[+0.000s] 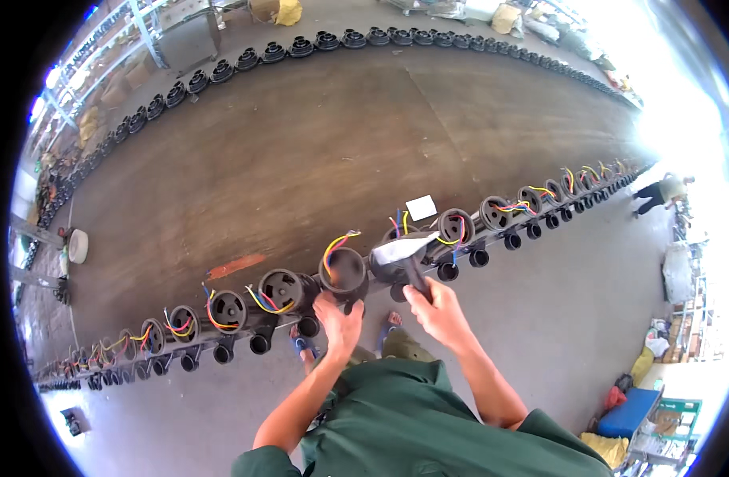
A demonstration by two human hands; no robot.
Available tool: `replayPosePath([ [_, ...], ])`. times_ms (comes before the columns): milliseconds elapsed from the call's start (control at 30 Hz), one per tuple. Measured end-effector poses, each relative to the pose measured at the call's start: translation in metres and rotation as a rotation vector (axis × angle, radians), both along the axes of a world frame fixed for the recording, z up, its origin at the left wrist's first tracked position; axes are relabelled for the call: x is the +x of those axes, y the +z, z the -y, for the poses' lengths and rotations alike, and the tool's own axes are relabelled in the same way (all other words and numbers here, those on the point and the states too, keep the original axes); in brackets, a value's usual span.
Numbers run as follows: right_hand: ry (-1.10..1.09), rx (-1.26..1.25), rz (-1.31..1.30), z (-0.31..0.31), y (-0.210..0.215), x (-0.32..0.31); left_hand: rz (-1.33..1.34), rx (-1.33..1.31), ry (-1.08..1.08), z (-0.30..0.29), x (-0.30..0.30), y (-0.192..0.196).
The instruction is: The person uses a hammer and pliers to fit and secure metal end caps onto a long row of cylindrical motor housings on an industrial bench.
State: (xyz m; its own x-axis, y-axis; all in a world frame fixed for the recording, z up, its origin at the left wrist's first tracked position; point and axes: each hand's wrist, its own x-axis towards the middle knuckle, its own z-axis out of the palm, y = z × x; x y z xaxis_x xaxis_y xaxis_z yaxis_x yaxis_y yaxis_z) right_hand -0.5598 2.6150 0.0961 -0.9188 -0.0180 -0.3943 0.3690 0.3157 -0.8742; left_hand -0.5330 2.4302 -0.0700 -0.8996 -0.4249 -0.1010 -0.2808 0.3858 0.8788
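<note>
A long row of black round motor housings with coloured wires runs across the floor in the head view. My left hand (338, 319) holds the bottom of one open black housing (343, 269) with yellow and red wires sticking out. My right hand (434, 310) grips the dark handle of a hammer (402, 253). Its grey head lies over the neighbouring housing (390, 266), just right of the one my left hand holds.
More housings (283, 289) line the row on both sides, and a second row (301, 46) curves along the far side of the brown floor. A white slip (421, 207) lies behind the row. Another person (660, 192) stands far right. Bags and a blue box (628, 413) sit lower right.
</note>
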Motion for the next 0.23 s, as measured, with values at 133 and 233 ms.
replayPosePath([
  [133, -0.036, -0.056, -0.020, -0.062, 0.021, -0.001, 0.048, 0.538, -0.227, -0.057, -0.004, 0.096],
  [233, 0.015, 0.021, -0.033, -0.099, 0.021, -0.014, 0.110, 0.550, -0.169, -0.083, -0.064, 0.120],
])
